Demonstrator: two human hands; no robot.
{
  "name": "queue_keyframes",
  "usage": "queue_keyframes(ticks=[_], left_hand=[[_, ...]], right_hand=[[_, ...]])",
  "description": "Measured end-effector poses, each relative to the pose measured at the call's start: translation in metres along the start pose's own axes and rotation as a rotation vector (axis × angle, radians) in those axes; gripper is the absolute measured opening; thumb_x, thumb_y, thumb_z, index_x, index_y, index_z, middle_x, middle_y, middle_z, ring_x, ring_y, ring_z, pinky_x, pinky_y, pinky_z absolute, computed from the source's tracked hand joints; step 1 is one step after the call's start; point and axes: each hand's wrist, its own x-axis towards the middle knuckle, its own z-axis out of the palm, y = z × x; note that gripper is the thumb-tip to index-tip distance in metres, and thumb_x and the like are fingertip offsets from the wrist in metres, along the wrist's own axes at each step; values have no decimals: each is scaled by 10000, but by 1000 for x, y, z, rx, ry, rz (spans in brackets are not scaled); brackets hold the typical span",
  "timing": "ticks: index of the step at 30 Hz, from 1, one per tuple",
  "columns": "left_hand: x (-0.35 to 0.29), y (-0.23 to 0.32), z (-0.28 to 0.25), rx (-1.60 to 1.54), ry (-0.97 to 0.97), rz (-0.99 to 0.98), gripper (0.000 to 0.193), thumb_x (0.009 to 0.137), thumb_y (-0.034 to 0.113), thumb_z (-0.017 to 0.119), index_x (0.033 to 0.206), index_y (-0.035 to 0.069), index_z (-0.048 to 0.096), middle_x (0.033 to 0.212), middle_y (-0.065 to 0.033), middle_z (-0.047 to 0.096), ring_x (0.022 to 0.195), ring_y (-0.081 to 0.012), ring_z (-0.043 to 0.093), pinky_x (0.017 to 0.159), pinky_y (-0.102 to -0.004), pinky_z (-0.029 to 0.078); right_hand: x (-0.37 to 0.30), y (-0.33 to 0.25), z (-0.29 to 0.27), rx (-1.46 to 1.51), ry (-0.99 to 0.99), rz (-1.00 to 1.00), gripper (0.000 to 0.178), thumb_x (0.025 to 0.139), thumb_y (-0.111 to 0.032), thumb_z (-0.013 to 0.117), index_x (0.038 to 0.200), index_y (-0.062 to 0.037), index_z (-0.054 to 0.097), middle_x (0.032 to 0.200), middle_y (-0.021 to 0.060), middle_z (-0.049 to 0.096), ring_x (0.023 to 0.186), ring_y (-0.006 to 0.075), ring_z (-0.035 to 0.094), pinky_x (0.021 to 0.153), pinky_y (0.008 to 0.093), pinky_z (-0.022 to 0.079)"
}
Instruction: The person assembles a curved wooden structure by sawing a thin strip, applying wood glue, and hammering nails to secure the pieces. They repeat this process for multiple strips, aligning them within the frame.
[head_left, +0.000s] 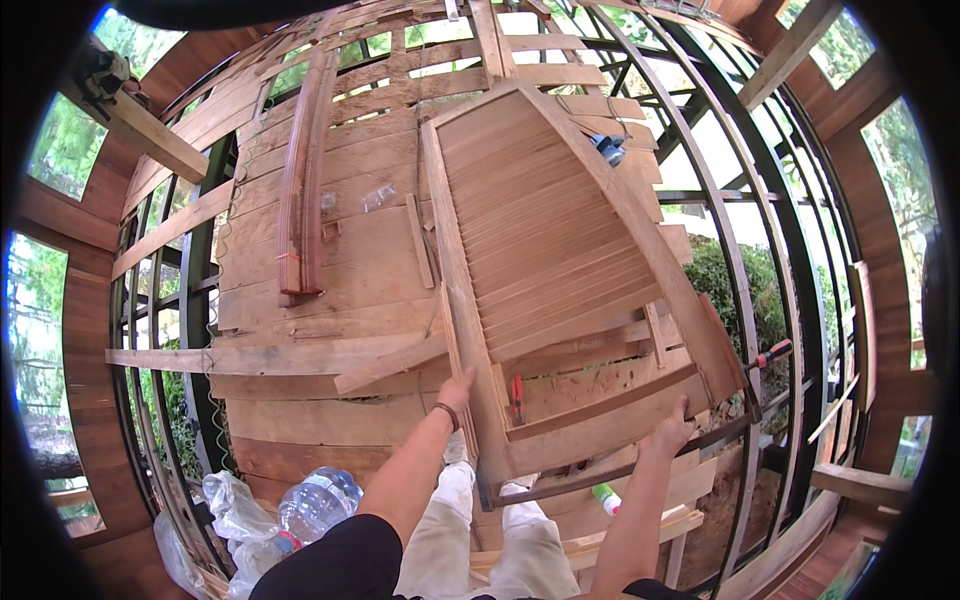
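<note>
Pinching 2 edges of the light-brown, slatted wooden panel (560,225) with your left hand (457,391) and right hand (669,434), hold it level so the red-and-black-handled metal clamp (773,354) won't slip.

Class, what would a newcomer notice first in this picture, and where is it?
A large slatted wooden frame fills the centre, with the left hand holding its left side and the right hand its near edge. Next, the eye finds the big clear bottle at lower left and the red-and-black handle by the frame's near right corner.
</note>
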Motion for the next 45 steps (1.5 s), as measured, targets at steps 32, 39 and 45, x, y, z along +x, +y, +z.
queue_keyframes(ticks=[32, 39, 45], left_hand=[[-96, -64, -48, -8, 94, -85, 613, 1020, 429, 649, 1391, -46, 539, 1297, -164, 655, 1175, -270, 630, 1020, -410, 501], [-27, -148, -73, 83, 121, -103, 719, 1022, 452, 633, 1498, -49, 432, 1486, -179, 531, 1365, -283, 505, 1129, -415, 412], [-10, -160, -43, 75, 150, -163, 703, 1027, 445, 625, 1522, -2, 406, 1487, -181, 526, 1363, -311, 511, 1124, -453, 430]], right_hand=[[-17, 74, -112, 11, -82, 89, 492, 1049, -293, 610, 1345, 74, 471, 1314, 197, 590, 1167, 307, 624, 972, 428, 550], [34, 134, -128, -12, -10, 283, 766, 1018, -515, 596, 1441, 105, 442, 1404, 212, 559, 1218, 331, 607, 1016, 440, 535], [83, 200, -155, -5, 39, 343, 823, 998, -573, 596, 1464, 87, 439, 1453, 185, 521, 1274, 327, 561, 1079, 448, 479]])
